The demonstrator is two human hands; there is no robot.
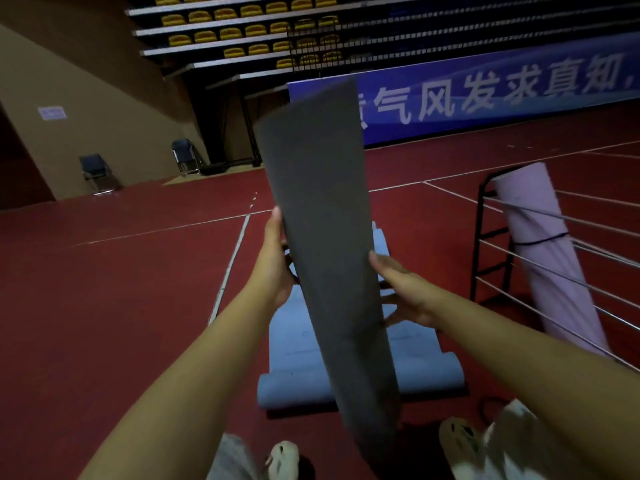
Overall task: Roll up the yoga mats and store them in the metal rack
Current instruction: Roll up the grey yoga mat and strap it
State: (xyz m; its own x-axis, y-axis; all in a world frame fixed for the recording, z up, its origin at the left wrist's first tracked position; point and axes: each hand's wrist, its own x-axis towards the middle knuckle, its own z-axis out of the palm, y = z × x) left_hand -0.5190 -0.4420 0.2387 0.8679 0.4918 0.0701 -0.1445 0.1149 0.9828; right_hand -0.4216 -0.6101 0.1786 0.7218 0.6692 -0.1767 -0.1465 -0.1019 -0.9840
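A dark grey yoga mat (322, 209) stands upright in front of me, its lower end near my feet and its top tilted away. My left hand (275, 261) holds its left edge, thumb up along the edge. My right hand (403, 289) grips its right edge, thumb on the front face. Behind it a light blue mat (298, 344) lies on the red floor with both ends curled into rolls. At the right, a rolled lilac mat (540, 244) tied with a dark band leans in the metal rack (485, 237).
Silver rack bars (571, 289) reach toward me at the right. A black cord (485, 408) lies on the floor by my right shoe. A blue banner (485, 88) stands beyond; two folding chairs (95, 171) sit by the far-left wall. Bleachers rise behind.
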